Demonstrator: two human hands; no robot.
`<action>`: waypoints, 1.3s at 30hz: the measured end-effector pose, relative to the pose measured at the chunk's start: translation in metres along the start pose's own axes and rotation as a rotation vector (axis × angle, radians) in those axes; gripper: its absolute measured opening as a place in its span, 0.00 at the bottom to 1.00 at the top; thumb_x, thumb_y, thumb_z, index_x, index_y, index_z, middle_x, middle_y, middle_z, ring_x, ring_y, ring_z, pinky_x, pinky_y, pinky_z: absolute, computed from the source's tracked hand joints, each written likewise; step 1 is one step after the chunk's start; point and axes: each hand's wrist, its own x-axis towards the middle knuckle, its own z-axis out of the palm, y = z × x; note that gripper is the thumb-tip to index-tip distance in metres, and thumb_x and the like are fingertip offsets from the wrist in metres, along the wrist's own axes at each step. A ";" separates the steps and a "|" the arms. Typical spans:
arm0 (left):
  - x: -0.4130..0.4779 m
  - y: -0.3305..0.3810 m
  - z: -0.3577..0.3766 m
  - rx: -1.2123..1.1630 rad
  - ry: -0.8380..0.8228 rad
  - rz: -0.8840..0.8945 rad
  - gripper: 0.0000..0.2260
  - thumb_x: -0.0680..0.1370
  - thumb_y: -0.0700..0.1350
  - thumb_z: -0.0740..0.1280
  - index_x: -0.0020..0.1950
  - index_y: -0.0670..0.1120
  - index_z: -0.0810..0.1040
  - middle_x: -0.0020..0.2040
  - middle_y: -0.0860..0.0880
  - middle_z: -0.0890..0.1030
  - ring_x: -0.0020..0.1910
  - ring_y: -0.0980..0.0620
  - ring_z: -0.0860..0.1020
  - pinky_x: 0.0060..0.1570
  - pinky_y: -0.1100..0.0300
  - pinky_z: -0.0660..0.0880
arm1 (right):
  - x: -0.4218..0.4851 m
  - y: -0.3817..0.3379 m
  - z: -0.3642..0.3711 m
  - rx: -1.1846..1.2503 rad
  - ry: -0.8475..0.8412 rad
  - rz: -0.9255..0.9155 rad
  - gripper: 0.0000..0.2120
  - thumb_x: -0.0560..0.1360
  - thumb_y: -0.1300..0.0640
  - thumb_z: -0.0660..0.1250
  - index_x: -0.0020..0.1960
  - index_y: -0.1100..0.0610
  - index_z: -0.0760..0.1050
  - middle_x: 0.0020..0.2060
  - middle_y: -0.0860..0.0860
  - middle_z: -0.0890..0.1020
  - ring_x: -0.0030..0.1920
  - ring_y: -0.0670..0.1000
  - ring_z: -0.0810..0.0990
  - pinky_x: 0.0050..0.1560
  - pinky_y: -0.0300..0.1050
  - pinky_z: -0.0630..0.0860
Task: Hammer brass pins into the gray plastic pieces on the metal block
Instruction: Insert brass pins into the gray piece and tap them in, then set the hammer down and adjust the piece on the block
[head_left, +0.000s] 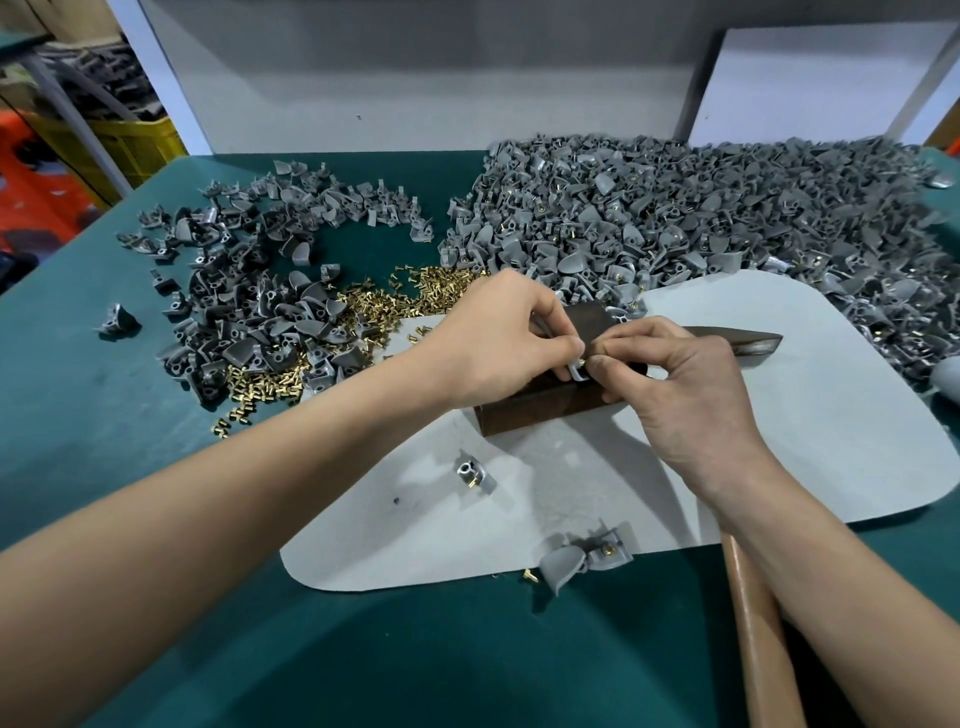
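Far left, behind the table (104, 374): yellow crate (137, 143), contents too blurred for me to name; on the table's left: left heap (244, 291) of loose gray pieces; pins (379, 306) strewn along its near side, touching it; centre, on the pale mat (805, 426): dark block (540, 410); left hand (498, 338) over the block, thumb and forefinger pinching the gray piece (575, 370) on its top; right hand (680, 400) meeting it, thumb and forefinger pinched on the same piece, a brass glint between the tips; hammer (750, 340) lying across the mat, handle passing under the right wrist, whether gripped I cannot tell; near mat edge: stray pieces (605, 553), brass showing; right: big heap (701, 208), spilling onto the mat.
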 end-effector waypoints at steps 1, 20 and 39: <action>0.000 0.000 0.000 0.000 -0.002 0.001 0.05 0.76 0.39 0.70 0.40 0.44 0.82 0.39 0.43 0.85 0.43 0.51 0.83 0.55 0.53 0.78 | 0.000 0.000 0.000 0.004 -0.004 0.003 0.09 0.70 0.66 0.72 0.42 0.52 0.82 0.41 0.45 0.80 0.43 0.41 0.78 0.49 0.41 0.76; -0.004 -0.002 0.002 -0.026 0.030 -0.013 0.03 0.76 0.38 0.70 0.43 0.42 0.82 0.41 0.42 0.85 0.44 0.50 0.84 0.54 0.52 0.78 | 0.000 0.001 -0.005 0.090 -0.090 -0.025 0.11 0.70 0.68 0.71 0.37 0.52 0.80 0.42 0.48 0.80 0.39 0.35 0.76 0.40 0.26 0.71; -0.014 -0.012 0.006 -0.196 0.118 -0.059 0.01 0.74 0.38 0.73 0.44 0.43 0.82 0.43 0.48 0.84 0.45 0.56 0.83 0.51 0.65 0.78 | 0.000 -0.002 -0.013 0.050 0.031 -0.036 0.10 0.76 0.63 0.67 0.42 0.50 0.81 0.41 0.52 0.80 0.37 0.47 0.78 0.35 0.32 0.75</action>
